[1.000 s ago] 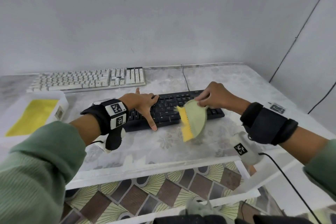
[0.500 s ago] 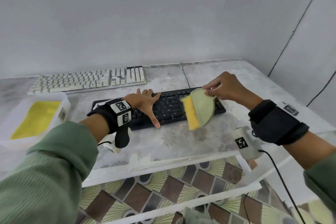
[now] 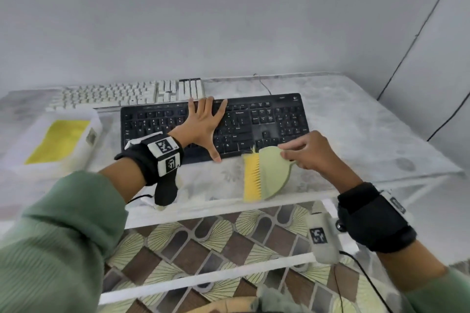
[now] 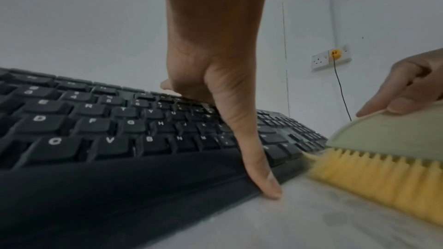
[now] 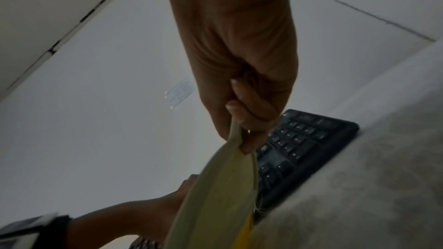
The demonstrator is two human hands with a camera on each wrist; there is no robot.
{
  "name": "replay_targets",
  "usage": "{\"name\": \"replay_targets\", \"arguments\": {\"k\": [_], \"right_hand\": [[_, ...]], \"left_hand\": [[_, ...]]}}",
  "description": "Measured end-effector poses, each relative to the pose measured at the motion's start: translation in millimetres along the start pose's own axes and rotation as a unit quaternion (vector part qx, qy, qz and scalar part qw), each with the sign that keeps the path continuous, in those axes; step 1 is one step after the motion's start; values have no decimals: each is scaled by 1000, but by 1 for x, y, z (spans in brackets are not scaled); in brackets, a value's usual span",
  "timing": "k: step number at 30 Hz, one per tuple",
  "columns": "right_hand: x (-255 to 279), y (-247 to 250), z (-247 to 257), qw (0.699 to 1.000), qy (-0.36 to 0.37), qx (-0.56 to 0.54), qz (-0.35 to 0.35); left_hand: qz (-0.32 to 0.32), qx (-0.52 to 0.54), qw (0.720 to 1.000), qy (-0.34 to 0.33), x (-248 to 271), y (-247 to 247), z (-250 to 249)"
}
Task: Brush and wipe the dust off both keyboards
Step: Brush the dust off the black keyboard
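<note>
the black keyboard (image 3: 213,127) lies flat on the marble-patterned table (image 3: 356,134), near its front edge, its thin cable running off toward the wall. we keep our left hand (image 3: 203,124) spread flat across the middle keys, fingers straight and reaching the top row, thumb (image 4: 261,173) stretched down over the front edge so that its tip touches the table. this hand grips nothing; it only presses on the keys.

just beside the keyboard's front right part we hold the brush (image 3: 267,175), a pale green half-round body with a row of yellow bristles (image 4: 374,181) along its straight side. our right hand (image 3: 312,155) pinches the narrow end of the green body between curled fingers and thumb. the bristles point toward our left hand, and their upper end touches the keyboard's front edge, while the rest of the brush hangs over the table's front part.

behind the black keyboard, against the wall, the white keyboard (image 3: 127,95) lies untouched. to the left a white box (image 3: 30,157) holds a yellow cloth (image 3: 59,140). a wall socket (image 4: 332,60) with a yellow plug shows in the left wrist view.
</note>
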State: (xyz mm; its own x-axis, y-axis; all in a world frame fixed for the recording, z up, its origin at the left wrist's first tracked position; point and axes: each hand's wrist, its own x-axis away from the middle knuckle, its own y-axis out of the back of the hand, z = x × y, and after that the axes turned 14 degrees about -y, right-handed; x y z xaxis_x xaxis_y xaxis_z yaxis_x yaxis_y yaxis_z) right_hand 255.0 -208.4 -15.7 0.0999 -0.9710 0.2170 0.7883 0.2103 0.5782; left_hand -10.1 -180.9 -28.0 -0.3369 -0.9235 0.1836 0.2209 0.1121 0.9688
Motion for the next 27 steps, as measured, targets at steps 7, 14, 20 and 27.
{"name": "replay_targets", "arguments": {"k": [7, 14, 20, 27], "right_hand": [[10, -24, -14, 994, -6, -89, -55], [9, -25, -28, 978, -23, -130, -164], [16, -39, -19, 990, 0, -123, -66], [13, -40, -14, 994, 22, -79, -67]], "left_hand": [[-35, -25, 999, 27, 7, 1, -11], [-49, -46, 997, 42, 14, 3, -19], [-54, -56, 996, 42, 16, 3, -19], [-50, -42, 998, 24, 13, 2, -13]]}}
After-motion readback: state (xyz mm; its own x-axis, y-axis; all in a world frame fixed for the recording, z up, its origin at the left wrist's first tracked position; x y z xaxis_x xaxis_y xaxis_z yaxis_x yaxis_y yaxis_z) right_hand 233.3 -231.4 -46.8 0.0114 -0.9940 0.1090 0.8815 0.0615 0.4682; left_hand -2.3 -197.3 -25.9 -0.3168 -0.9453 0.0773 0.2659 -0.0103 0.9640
